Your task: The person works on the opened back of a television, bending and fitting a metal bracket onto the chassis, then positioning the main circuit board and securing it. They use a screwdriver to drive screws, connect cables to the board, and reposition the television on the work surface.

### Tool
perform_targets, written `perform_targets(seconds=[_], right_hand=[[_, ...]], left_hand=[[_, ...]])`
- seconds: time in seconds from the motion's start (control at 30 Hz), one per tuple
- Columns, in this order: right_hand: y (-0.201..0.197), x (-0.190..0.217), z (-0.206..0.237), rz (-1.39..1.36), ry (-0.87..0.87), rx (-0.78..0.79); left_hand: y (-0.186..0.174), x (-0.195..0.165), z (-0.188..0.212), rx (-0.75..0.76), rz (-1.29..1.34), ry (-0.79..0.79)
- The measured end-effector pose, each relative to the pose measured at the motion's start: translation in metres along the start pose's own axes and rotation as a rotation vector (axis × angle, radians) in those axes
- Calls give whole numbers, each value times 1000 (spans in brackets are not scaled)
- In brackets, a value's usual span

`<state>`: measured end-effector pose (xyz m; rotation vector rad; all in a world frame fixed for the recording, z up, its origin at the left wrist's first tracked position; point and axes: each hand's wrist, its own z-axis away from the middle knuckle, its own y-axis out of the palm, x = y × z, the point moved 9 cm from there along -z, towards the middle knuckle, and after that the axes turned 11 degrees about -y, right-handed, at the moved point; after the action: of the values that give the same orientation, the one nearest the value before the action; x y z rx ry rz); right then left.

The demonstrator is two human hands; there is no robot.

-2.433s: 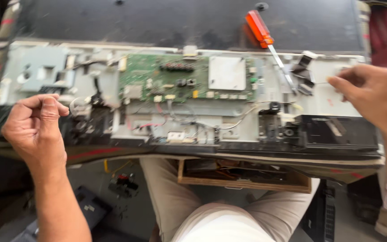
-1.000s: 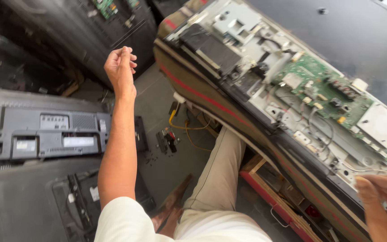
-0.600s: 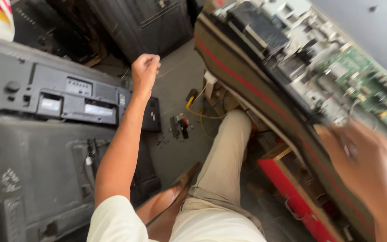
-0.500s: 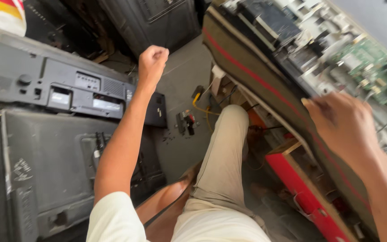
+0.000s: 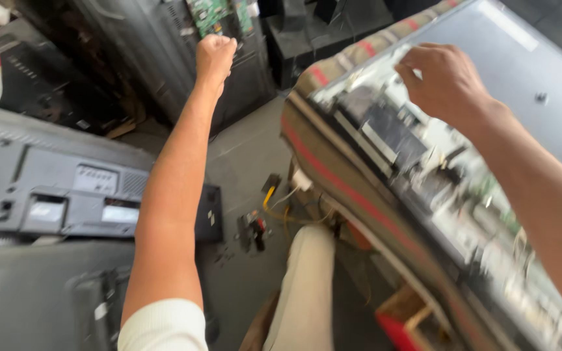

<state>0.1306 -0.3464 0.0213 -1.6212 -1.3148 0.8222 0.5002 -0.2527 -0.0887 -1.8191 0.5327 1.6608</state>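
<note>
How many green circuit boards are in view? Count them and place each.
2. One green circuit board stands at the top by the closed left hand; another, blurred, lies in the opened panel below the right hand. More may be hidden.

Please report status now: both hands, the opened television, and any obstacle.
Left hand a closed fist, raised, away from the bench. Right hand over the opened television, fingers curled. Nothing between hand and boards.

A grey plastic television back cover (image 5: 66, 195) was seen beside a grey concrete floor (image 5: 242, 156). A green circuit board (image 5: 213, 13), a red-striped brown cloth (image 5: 339, 175) and beige trousers (image 5: 304, 286) were noted.
</note>
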Motion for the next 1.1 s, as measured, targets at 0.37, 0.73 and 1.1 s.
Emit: perform_targets(seconds=[0.37,0.73,1.1], right_hand=[[123,-100,-70,-288,-102,89],[204,-192,-122,-293,141,481],[234,-197,-142,-276,119,779]], left_hand=[[116,-59,-102,-373,-346,144],[95,-36,-226,-365,-467,115],[58,27,-384,-644,-420,-162]])
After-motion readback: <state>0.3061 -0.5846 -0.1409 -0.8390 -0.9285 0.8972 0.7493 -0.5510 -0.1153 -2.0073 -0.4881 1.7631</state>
